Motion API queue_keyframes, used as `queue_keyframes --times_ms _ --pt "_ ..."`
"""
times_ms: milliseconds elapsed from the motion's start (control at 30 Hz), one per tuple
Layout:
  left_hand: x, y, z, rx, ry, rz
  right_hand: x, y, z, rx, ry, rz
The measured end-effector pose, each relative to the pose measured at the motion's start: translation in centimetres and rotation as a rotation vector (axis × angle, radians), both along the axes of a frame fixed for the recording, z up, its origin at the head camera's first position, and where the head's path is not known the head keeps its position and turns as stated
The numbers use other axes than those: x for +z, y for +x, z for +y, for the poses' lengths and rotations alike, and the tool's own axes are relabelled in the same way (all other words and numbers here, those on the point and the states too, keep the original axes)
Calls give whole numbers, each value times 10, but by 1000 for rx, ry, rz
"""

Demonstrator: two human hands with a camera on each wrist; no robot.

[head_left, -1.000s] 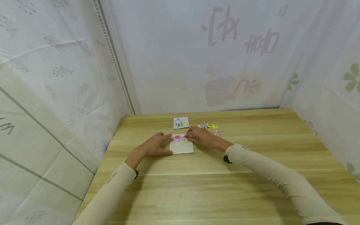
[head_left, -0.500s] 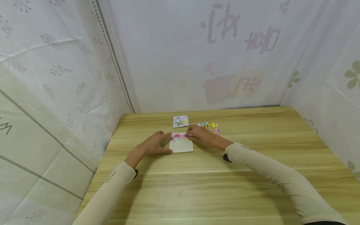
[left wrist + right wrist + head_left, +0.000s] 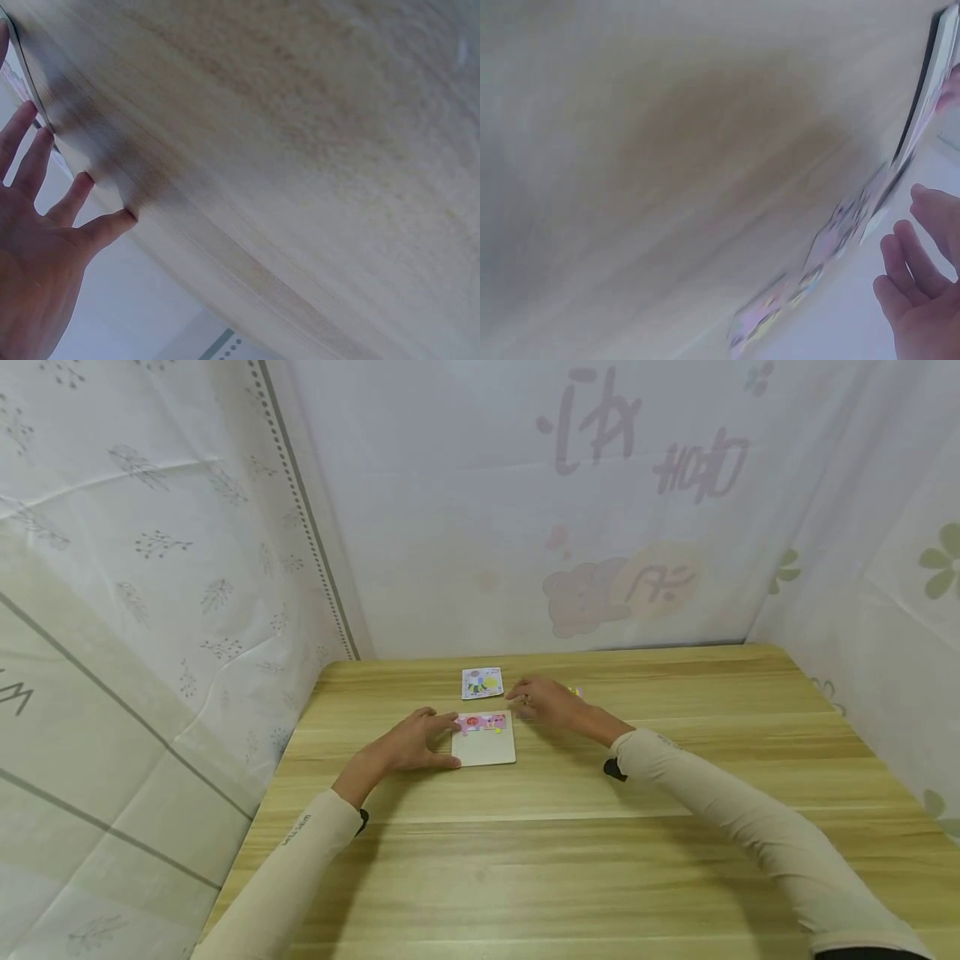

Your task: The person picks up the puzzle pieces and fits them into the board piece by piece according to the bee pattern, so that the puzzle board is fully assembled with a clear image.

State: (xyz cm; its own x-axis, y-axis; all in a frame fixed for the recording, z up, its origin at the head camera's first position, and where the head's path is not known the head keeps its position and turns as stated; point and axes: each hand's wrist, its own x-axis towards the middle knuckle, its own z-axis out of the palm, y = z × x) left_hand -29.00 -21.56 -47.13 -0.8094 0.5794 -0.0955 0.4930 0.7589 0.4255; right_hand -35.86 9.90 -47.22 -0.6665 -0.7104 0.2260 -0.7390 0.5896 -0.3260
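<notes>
1. Touching the left edge of a pale board [image 3: 483, 750] just below centre, the left hand [image 3: 408, 743] has its fingers spread apart.
2. Pink puzzle pieces [image 3: 489, 722] line that board's far side, flat on the worktop [image 3: 480, 868].
3. Right of centre, the right hand [image 3: 551, 703], fingers parted, partly hides loose pieces [image 3: 575, 692] from me.
4. Beyond the board lies a bee card [image 3: 482, 683].
5. Printed cloth [image 3: 465, 527] hangs across the top.

1. Puzzle board [image 3: 483, 752]: plain off-white.
2. Fitted puzzle pieces [image 3: 480, 722]: pink, red disc, touch of yellow.
3. Loose puzzle pieces [image 3: 761, 319]: pink and yellow, blurred.
4. Bee card [image 3: 482, 683]: pale ground, dark-and-yellow striped bee.
5. Worktop [image 3: 480, 860]: yellow-tan wood grain.
6. Sleeves [image 3: 311, 852]: beige, dark lettering.
7. Back curtain [image 3: 450, 510]: whitish, mauve lettering, pink bear.
8. Right curtain [image 3: 862, 610]: whitish, green flowers.
</notes>
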Motion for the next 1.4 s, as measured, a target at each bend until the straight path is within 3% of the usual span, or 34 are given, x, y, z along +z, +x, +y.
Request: queue_keyframes --times_ms 233,567,1067,1400 --pt "-2 -1 0 -6 -2 6 3 -12 17 -66 47 -40" --pt "-1 1 -1 9 6 -7 0 -23 28 -64 90 -95" --pt "-3 0 -1 0 12 -9 -5 -28 18 -64 142 -57" --pt "-2 0 -1 -2 3 -5 2 -19 10 -27 133 -4"
